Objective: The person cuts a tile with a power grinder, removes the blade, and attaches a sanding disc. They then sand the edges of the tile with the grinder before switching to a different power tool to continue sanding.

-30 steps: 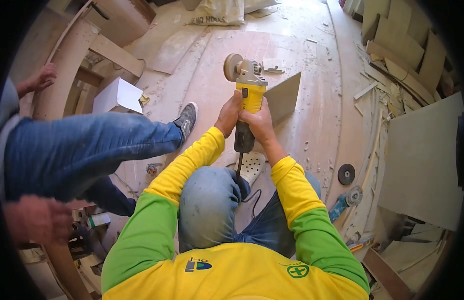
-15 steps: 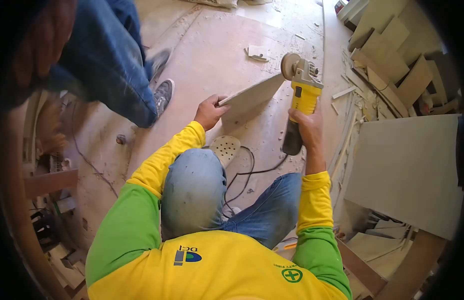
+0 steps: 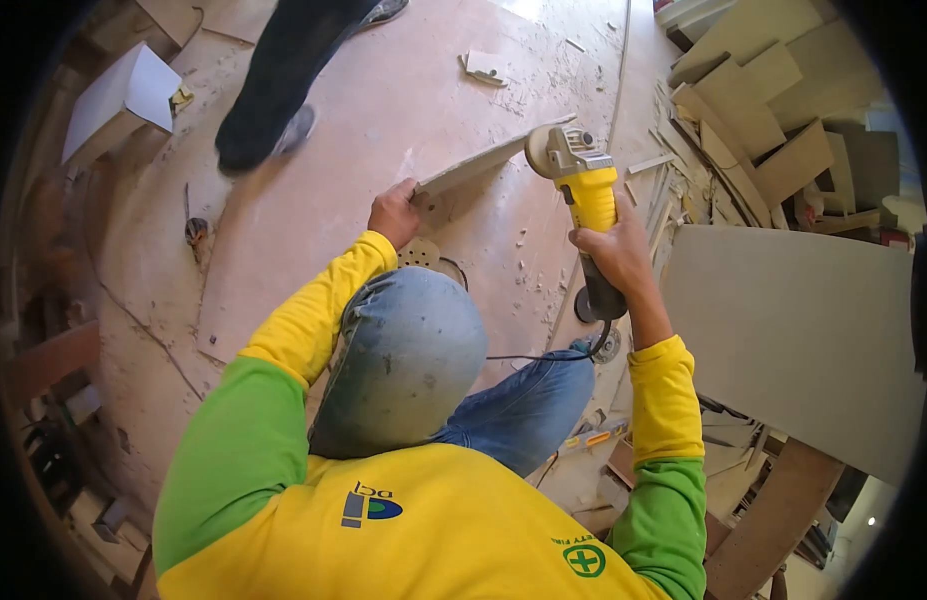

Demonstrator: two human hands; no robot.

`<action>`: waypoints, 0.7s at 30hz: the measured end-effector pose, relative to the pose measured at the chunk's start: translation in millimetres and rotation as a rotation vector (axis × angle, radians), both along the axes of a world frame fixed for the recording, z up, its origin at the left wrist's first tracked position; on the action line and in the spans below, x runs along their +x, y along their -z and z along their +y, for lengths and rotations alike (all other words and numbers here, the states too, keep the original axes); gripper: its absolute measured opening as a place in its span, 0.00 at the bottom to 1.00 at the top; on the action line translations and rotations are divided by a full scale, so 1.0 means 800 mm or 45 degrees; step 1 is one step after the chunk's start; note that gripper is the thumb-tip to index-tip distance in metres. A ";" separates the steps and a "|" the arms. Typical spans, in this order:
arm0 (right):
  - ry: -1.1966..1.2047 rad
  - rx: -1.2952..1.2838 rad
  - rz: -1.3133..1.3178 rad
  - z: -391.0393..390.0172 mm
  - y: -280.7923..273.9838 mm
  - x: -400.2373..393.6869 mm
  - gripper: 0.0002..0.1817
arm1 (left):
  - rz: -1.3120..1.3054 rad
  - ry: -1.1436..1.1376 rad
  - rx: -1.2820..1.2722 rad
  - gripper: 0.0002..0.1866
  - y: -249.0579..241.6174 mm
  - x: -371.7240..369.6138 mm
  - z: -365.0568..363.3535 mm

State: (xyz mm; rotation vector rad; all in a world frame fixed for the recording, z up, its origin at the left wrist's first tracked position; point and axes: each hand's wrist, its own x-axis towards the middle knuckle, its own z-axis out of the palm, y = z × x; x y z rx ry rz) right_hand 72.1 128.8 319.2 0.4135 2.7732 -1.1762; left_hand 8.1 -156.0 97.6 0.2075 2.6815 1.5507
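My left hand (image 3: 394, 213) is closed on the near end of a grey tile (image 3: 481, 165), which is held tilted with its long edge up, above the dusty floor. My right hand (image 3: 615, 245) is wrapped around the body of a yellow and black angle grinder (image 3: 589, 195). The grinder's round disc (image 3: 539, 152) is right at the tile's far end, overlapping it in this view. A black cord runs from the grinder's handle past my bent knee (image 3: 413, 340). A perforated clog (image 3: 419, 252) shows partly below the tile.
Stacked board or tile pieces (image 3: 743, 130) lean at the right, beside a large grey panel (image 3: 793, 330). A person's dark-trousered leg (image 3: 283, 85) is at the upper left, near a white box (image 3: 123, 100). A broken piece (image 3: 485, 66) and chips lie on the floor.
The tile has tilted so its edge shows more than its face. The grinder has shifted slightly left in view. The nearby blue-jeaned legs are gone; a dark-trousered leg shows farther away.
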 end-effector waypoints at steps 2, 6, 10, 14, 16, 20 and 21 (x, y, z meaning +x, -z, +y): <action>-0.021 0.059 -0.021 0.002 0.005 -0.004 0.31 | 0.106 0.007 0.070 0.06 -0.001 0.002 0.001; -0.004 0.029 -0.072 -0.002 0.012 -0.011 0.31 | 0.102 0.027 -0.004 0.06 0.001 0.003 -0.004; -0.045 0.020 -0.055 -0.008 0.015 -0.005 0.31 | 0.159 -0.036 0.042 0.07 0.004 -0.006 -0.002; -0.056 0.065 -0.068 -0.005 0.033 0.000 0.31 | 0.074 -0.068 -0.037 0.09 -0.010 -0.007 0.005; -0.040 0.198 -0.190 -0.007 0.041 -0.001 0.32 | 0.048 -0.071 -0.019 0.10 -0.001 -0.006 -0.001; 0.068 -0.144 -0.066 -0.014 0.049 0.026 0.30 | 0.058 -0.067 0.039 0.13 0.006 -0.016 -0.009; 0.131 -0.222 -0.027 -0.013 0.044 0.030 0.29 | 0.054 -0.070 0.031 0.13 0.002 -0.016 -0.009</action>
